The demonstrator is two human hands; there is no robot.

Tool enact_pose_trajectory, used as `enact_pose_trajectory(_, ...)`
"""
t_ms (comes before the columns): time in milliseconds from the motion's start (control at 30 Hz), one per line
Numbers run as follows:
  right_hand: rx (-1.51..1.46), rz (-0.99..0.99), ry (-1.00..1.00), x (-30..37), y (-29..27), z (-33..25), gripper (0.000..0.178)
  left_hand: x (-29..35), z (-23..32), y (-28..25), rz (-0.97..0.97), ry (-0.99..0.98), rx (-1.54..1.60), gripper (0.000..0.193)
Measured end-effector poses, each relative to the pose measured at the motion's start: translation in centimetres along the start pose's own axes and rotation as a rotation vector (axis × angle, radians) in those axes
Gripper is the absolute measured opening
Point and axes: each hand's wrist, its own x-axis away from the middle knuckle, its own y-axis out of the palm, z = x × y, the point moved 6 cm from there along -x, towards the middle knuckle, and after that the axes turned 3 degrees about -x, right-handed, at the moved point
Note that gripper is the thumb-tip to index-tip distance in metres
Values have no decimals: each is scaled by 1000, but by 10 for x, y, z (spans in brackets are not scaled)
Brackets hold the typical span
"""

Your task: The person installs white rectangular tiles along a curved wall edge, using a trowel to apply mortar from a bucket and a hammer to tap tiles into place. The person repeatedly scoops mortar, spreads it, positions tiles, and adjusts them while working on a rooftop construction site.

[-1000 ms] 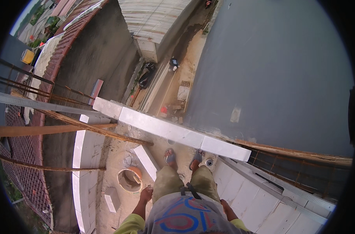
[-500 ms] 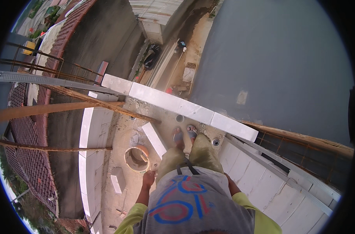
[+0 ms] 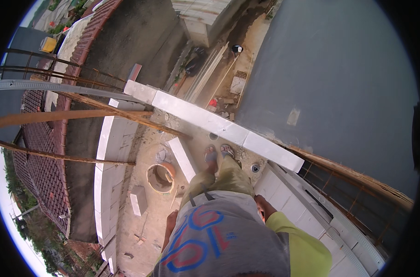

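Grey shirt (image 3: 247,254) — large blue-red digits (image 3: 215,239) | left hand (image 3: 172,217), right hand (image 3: 261,204) at its sides — can't tell either grip

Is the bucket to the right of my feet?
No, the bucket is left of both feet, with a white block between.

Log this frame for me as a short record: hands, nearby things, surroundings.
Left hand: beside the body, partly hidden by the grey shirt; contents unclear
Right hand: at the right hip; grip unclear
Bucket: round, orange-rimmed, on the floor left of the legs
Loose blocks: long white block between bucket and legs; shorter block farther left
Ahead: low white block wall
Beyond wall: another person, lower down
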Motion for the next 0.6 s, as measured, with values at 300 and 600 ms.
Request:
enact_pose_trajectory(300, -353, 25, 230, 7, -41, -17, 25, 71, 7, 15, 189, -243, 443, 48)
enact_pose_trajectory(600, -220, 23, 264, 3, -55, -13, 26, 82, 58, 54, 49, -416, 535, 63)
